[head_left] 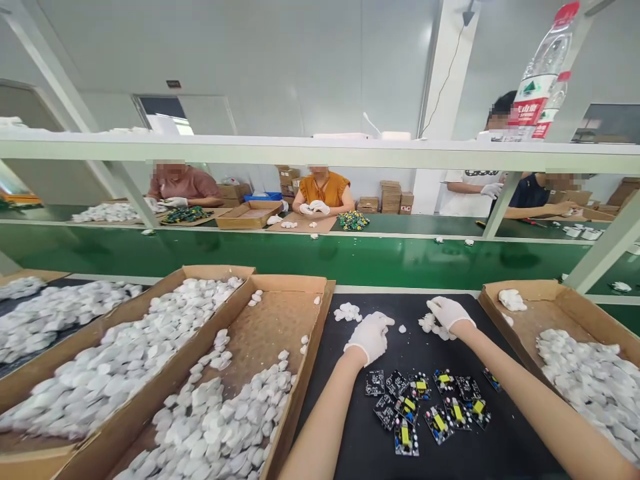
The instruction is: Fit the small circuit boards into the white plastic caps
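My left hand [371, 337], in a white glove, is over the black mat [345, 427], fingers pointing right toward a single small white piece [403, 329]. Its fingers are bent together, and whatever they may hold is hidden. My right hand [449, 313], also gloved in white, reaches in at a small pile of white pieces [431, 325]; its fingertips touch the pile, and their grip is too small to tell. Another little white pile [347, 311] lies beyond my left hand. Several circuit boards [406, 437] with yellow parts lie nearer on the mat, some face down.
Cardboard trays of white pieces stand left [280, 283] and right [530, 293]. Beyond runs a green conveyor [365, 260] with a few small items. A white shelf [320, 155] with bottles [537, 87] spans above. Several people sit or stand across the line.
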Motion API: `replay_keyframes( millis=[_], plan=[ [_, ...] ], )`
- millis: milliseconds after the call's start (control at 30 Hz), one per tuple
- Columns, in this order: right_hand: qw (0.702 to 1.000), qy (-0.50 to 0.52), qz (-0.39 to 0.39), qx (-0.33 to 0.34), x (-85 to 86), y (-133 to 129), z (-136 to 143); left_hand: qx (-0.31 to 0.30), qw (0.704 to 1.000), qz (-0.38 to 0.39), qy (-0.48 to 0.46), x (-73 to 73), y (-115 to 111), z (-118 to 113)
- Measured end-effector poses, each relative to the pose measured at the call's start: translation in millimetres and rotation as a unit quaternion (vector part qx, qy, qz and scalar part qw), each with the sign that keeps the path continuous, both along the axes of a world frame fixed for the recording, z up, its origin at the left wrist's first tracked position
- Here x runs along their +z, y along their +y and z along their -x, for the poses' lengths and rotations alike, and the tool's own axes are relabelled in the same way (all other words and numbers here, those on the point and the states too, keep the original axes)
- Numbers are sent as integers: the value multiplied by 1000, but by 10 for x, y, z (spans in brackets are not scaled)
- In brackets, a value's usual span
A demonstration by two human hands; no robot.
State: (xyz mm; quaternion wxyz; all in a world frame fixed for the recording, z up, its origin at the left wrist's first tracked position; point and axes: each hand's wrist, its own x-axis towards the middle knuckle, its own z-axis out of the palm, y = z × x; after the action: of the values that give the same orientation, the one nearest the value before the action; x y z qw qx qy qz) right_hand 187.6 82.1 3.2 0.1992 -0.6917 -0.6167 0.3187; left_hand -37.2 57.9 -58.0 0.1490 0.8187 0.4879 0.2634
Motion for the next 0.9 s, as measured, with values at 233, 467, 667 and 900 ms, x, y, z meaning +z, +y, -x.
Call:
replay_keyframes(
  millis=[233, 467, 667, 900],
  plan=[
    [996, 17, -12, 82, -96, -43, -79, 49, 997, 10, -54, -28, 26, -1],
    [993, -30, -103, 54, -216, -32, -120, 75, 996, 31, -43, 28, -8, 1],
    [963, -115, -219, 107, -217, -235, 100, 91, 994, 55, 14, 137, -118, -12],
    [905, -263, -239, 233, -324, -353, 409, 145, 985, 84, 35, 176, -122, -38]
  ],
)
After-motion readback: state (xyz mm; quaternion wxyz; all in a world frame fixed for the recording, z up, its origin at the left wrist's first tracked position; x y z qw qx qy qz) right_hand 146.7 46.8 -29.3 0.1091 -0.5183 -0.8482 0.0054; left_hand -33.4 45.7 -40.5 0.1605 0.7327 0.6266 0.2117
